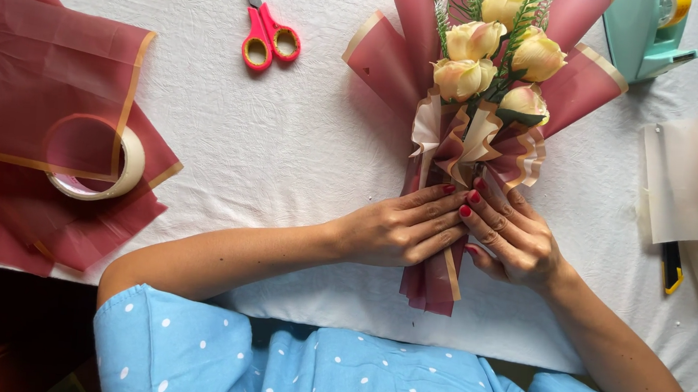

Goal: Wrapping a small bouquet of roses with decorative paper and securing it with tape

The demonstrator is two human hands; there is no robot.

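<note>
A bouquet of pale yellow roses (486, 62) with green sprigs lies on the white tablecloth (287, 141), wrapped in dark pink paper (393, 63) with gold edging and a pleated cream-and-pink collar. My left hand (400, 229) lies flat across the gathered stem part of the wrap. My right hand (512, 234) grips the same stem part from the right, fingertips meeting those of the left. The bottom of the wrap (433, 290) sticks out below both hands.
Sheets of dark pink wrapping paper (35, 72) lie at the left with a roll of tape (98, 164) on them. Red-handled scissors (264, 36) lie at the top. A teal tape dispenser (648, 33) stands top right, cream paper (695, 173) and a yellow-black cutter (672, 267) at the right.
</note>
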